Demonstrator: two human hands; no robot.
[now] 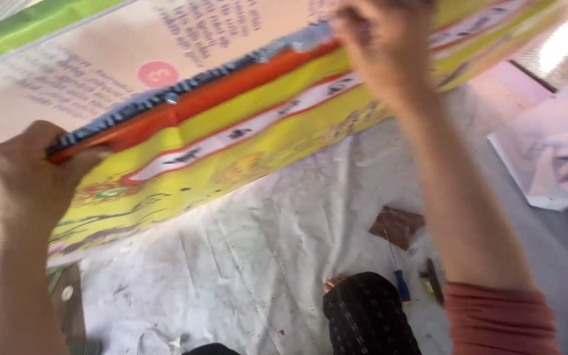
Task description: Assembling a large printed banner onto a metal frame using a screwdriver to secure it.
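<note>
A large printed sheet, yellow and orange with a pink inner face, is folded over and held up in front of me. My left hand grips its folded edge at the left, thumb on the orange band. My right hand pinches the same edge higher up at the right, with a red sleeve on that forearm. The sheet hides most of what lies behind it.
A crumpled white cloth covers the floor below. On it lie a blue-handled screwdriver, a brown flat piece and small bits. My knee in dark patterned fabric is at the bottom. Pale papers lie at the right.
</note>
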